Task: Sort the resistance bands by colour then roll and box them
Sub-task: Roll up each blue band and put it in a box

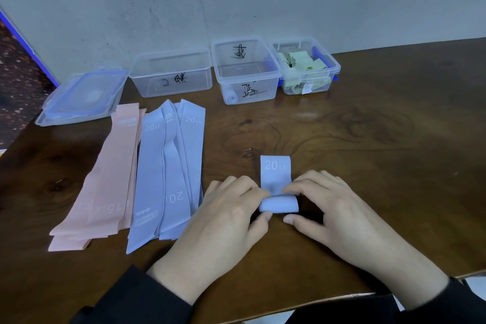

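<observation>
A blue "20 LB" band (pixel 276 171) lies on the wooden table (pixel 368 139), partly rolled at its near end. My left hand (pixel 231 208) and my right hand (pixel 326 205) pinch the roll from either side, fingers on top and thumbs in front. A pile of flat blue bands (pixel 168 173) lies to the left, with a pile of pink "15 LB" bands (pixel 107 179) beside it. At the back stand three clear boxes: an empty left box (pixel 171 73), a middle box (pixel 246 71) holding one rolled blue band (pixel 232 98), and a right box (pixel 306 66) with several green bands.
Stacked clear lids with blue clips (pixel 81 97) lie at the back left. A grey wall rises right behind the boxes. The table's near edge runs close under my forearms, and its left edge slants past the lids.
</observation>
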A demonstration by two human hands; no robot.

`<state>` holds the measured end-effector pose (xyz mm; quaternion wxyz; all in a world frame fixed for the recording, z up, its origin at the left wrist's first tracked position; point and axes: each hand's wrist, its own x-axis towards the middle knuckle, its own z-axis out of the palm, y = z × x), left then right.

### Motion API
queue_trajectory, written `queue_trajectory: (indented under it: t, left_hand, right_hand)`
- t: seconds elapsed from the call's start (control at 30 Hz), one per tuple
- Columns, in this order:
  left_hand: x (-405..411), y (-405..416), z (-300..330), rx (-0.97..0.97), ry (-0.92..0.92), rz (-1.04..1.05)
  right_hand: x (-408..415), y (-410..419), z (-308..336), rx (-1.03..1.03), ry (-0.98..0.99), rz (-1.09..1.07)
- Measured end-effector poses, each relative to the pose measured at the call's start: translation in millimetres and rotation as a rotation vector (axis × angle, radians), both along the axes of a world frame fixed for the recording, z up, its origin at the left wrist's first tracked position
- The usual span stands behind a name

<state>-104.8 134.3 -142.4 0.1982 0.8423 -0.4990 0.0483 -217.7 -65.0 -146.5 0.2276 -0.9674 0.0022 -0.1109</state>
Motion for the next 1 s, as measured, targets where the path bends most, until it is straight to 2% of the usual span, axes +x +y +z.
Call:
queue_trajectory:
  t: [1.0]
  left_hand:
    - [0.6, 0.1, -0.7, -0.002, 0.028, 0.012]
  right_hand:
    - [0.0, 0.8, -1.2, 0.001, -0.031, 0.000]
